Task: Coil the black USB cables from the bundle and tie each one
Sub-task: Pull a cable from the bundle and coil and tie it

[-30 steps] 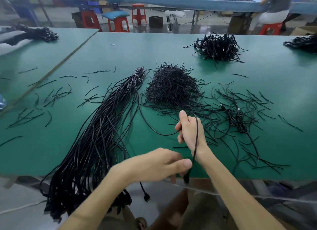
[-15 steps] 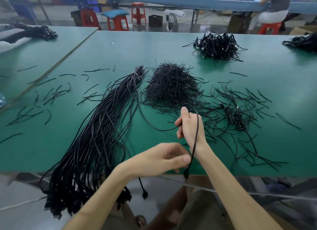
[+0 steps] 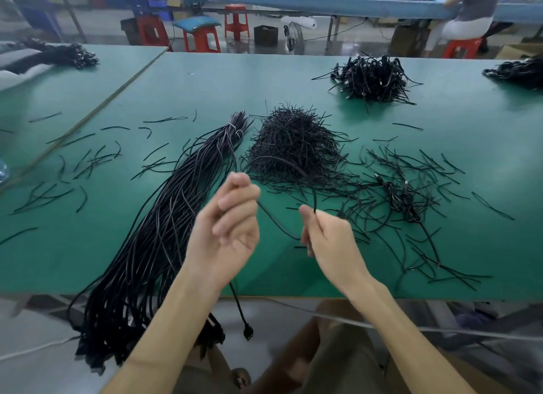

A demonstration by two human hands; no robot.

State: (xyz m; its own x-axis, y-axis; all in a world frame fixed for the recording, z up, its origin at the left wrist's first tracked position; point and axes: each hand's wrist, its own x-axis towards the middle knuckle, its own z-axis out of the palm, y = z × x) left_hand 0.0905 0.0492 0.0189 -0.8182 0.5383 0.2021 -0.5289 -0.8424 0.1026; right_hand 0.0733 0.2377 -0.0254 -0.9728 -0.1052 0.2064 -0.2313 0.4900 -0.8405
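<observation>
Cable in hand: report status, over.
Left grip holds cable, blurred. Right grip pinches it. Plug hangs below table edge. Tie pile beyond hands, nothing blocking.

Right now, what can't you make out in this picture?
All head view.
1. Left hand: motion-blurred; whether it pinches the cable is unclear.
2. Right hand: its own back hides how much cable it grips.
3. Bundle: plug ends hang below the table edge, blurred.
4. Far-right pile: cut off by the frame edge.
</observation>
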